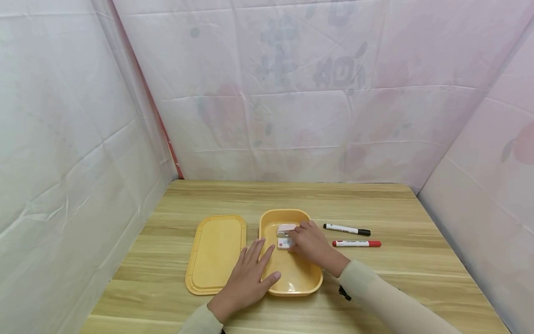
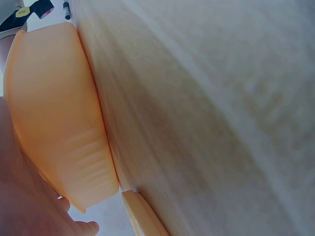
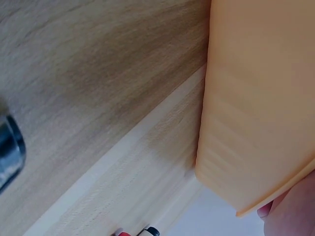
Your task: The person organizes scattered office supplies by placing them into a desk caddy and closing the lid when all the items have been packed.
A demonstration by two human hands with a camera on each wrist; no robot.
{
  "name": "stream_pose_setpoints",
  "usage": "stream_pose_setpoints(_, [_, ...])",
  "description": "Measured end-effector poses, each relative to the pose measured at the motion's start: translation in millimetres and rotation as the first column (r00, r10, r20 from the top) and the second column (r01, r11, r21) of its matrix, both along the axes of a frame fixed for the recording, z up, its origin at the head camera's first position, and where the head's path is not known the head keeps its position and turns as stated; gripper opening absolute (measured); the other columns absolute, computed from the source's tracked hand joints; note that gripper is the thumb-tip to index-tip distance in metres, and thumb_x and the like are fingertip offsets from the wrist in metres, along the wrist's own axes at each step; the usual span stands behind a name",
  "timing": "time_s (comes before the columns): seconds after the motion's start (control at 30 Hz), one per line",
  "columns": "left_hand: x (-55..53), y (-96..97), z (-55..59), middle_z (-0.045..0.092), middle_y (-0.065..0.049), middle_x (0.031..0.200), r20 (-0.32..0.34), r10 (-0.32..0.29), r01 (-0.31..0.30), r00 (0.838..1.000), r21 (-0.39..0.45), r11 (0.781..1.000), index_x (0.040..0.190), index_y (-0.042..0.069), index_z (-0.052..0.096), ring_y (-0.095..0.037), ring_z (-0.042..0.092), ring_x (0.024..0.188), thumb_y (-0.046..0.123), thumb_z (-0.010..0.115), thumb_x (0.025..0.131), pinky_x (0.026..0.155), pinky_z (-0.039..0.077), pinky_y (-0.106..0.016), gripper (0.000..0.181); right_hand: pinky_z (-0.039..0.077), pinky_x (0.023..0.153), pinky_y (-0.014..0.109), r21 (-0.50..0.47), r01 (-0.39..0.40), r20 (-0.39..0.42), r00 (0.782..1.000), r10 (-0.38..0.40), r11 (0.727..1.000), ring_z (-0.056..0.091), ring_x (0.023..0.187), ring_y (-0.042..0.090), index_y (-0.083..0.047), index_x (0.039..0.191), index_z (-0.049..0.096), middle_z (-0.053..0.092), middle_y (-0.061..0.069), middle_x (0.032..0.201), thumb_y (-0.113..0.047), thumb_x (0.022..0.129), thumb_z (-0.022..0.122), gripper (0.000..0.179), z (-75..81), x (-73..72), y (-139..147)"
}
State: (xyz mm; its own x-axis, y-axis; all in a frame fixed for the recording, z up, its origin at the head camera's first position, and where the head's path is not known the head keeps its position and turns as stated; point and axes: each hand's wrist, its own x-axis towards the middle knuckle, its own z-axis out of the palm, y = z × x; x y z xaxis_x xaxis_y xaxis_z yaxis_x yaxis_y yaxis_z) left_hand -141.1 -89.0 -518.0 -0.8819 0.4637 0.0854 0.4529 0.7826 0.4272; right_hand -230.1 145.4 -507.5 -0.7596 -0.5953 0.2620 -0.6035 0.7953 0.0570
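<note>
The right hand (image 1: 310, 243) reaches into a deep yellow plastic box (image 1: 294, 278), its fingers bent over a small white rectangular block (image 1: 284, 243) and a pale, round-ended item (image 1: 284, 229) lying side by side; whether they pinch either cannot be told. The left hand (image 1: 248, 278) has straight, spread fingers at the box's left rim. Left of the box lies a flat yellow lid (image 1: 219, 253); right, white-barrelled markers, one black-capped (image 1: 344, 228), one red-capped (image 1: 354, 243), on the wood-grain worktop (image 1: 417, 278).
</note>
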Motion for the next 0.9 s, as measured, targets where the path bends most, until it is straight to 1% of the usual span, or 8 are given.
stream_pose_setpoints(0.13, [0.0,-0.3,-1.1,0.012,-0.009,0.170,-0.003,-0.001,0.001,1.000,-0.007,1.000,0.162,0.027,0.021,-0.027,0.006,0.158,0.066,0.030,0.102,0.123,0.010,-0.061,0.072,0.031,0.070,0.029,-0.011,-0.001,0.005,1.000,0.001,1.000,0.046,0.077,0.015,-0.016,0.113,0.076,0.073,-0.003,0.092,-0.045,0.080,0.082,0.044,0.3,0.8,0])
stream_pose_setpoints(0.23, [0.1,-0.7,-1.2,0.011,-0.009,0.170,-0.004,-0.001,0.001,1.000,-0.015,1.000,0.163,0.027,0.020,-0.027,0.006,0.158,0.068,0.028,0.102,0.124,0.010,-0.061,0.074,0.032,0.071,0.029,-0.004,-0.004,-0.011,1.000,0.004,1.000,0.048,0.079,0.016,-0.016,0.112,0.076,0.073,-0.003,0.094,-0.045,0.081,0.081,0.043,0.7,1.6,1])
stream_pose_setpoints(0.37, [0.2,-1.2,-0.6,0.010,-0.009,0.171,-0.004,-0.001,0.001,1.000,-0.018,1.000,0.163,0.026,0.021,-0.027,0.005,0.158,0.065,0.031,0.103,0.124,0.010,-0.061,0.072,0.034,0.072,0.031,-0.005,-0.020,-0.035,0.999,0.020,1.000,0.054,0.084,0.018,-0.016,0.113,0.076,0.074,-0.002,0.097,-0.044,0.083,0.080,0.041,3.5,3.2,1])
stream_pose_setpoints(0.47, [0.3,-1.7,0.3,0.011,-0.010,0.170,-0.006,-0.003,0.002,1.000,-0.016,1.000,0.162,0.025,0.022,-0.028,0.006,0.158,0.062,0.035,0.103,0.123,0.010,-0.062,0.071,0.037,0.074,0.032,-0.029,-0.035,-0.043,0.999,0.033,0.999,0.057,0.089,0.019,-0.015,0.114,0.076,0.074,-0.001,0.100,-0.043,0.084,0.080,0.041,6.1,4.4,2])
stream_pose_setpoints(0.6, [0.5,-2.6,1.5,0.011,-0.010,0.170,-0.001,-0.002,0.002,1.000,-0.012,1.000,0.162,0.024,0.023,-0.028,0.006,0.158,0.062,0.035,0.103,0.123,0.010,-0.062,0.071,0.043,0.078,0.034,-0.071,-0.053,-0.048,0.998,0.049,0.996,0.060,0.098,0.021,-0.014,0.114,0.076,0.072,0.000,0.104,-0.042,0.085,0.079,0.039,10.2,4.9,5])
stream_pose_setpoints(0.7, [0.6,-3.0,1.6,0.012,-0.010,0.170,0.000,-0.001,0.001,1.000,-0.012,1.000,0.162,0.024,0.023,-0.028,0.007,0.158,0.062,0.034,0.103,0.123,0.010,-0.061,0.071,0.047,0.084,0.038,-0.098,-0.063,-0.048,0.997,0.058,0.993,0.061,0.103,0.022,-0.014,0.114,0.075,0.071,0.001,0.108,-0.041,0.088,0.077,0.038,14.3,4.5,9])
stream_pose_setpoints(0.8, [0.4,-3.1,1.1,0.012,-0.011,0.170,-0.005,-0.001,0.001,1.000,-0.014,1.000,0.162,0.024,0.023,-0.029,0.007,0.158,0.062,0.034,0.103,0.123,0.010,-0.062,0.071,0.048,0.089,0.041,-0.121,-0.064,-0.039,0.997,0.059,0.991,0.061,0.106,0.023,-0.014,0.116,0.073,0.070,0.002,0.112,-0.041,0.089,0.076,0.038,19.0,4.0,15])
stream_pose_setpoints(0.9, [0.4,-2.5,0.8,0.011,-0.011,0.170,-0.005,-0.003,0.003,1.000,-0.012,1.000,0.162,0.024,0.022,-0.029,0.007,0.158,0.062,0.034,0.103,0.123,0.010,-0.062,0.072,0.049,0.090,0.042,-0.140,-0.056,-0.043,0.998,0.050,0.989,0.061,0.108,0.024,-0.013,0.118,0.072,0.070,0.003,0.114,-0.040,0.089,0.077,0.040,23.6,3.2,23])
